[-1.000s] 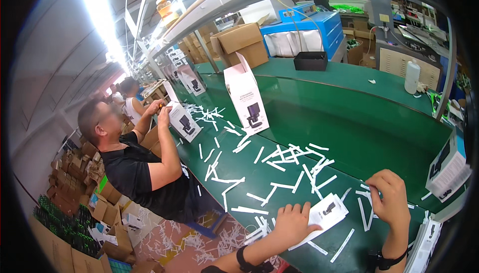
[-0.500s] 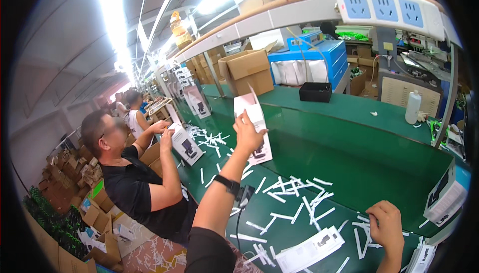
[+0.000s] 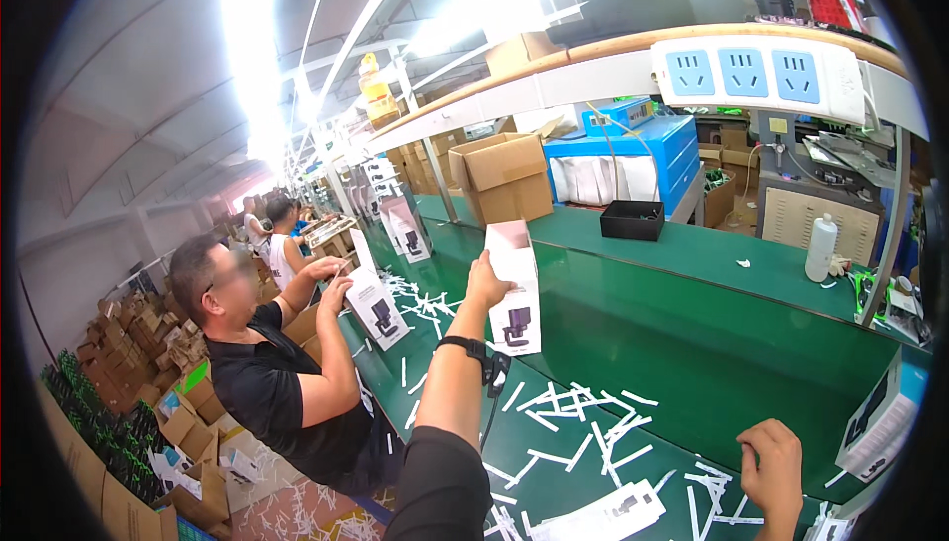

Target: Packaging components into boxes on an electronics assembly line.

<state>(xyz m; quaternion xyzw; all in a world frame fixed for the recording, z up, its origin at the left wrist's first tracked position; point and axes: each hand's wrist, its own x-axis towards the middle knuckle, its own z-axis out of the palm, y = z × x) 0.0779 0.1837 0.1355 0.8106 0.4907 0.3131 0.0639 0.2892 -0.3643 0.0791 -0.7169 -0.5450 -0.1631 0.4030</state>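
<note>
A white carton [image 3: 527, 289] with a dark device printed on its front stands upright on the green work surface ahead. My left hand [image 3: 484, 286] is at its left side, thumb across the front and fingers bent against the edge. The fingers' far side is partly hidden. My right hand [image 3: 773, 472] hovers at the lower right, fingers loosely curled and apart from the thumb, with nothing seen in it. White paper strips [image 3: 568, 403] lie scattered between the hands. A stack of printed white sheets [image 3: 603, 519] lies at the near edge.
On the left a co-worker's hands hold another white carton [image 3: 376, 312]. A white and blue box [image 3: 883, 420] stands at the far right. Behind the belt are an open brown carton [image 3: 501, 180], a black tray [image 3: 633, 221] and a clear bottle [image 3: 819, 248]. A power strip [image 3: 756, 77] hangs overhead.
My left hand has moved from in front of the carton to its left side. The flap that stood up above it no longer sticks up. The view has tilted upward slightly.
</note>
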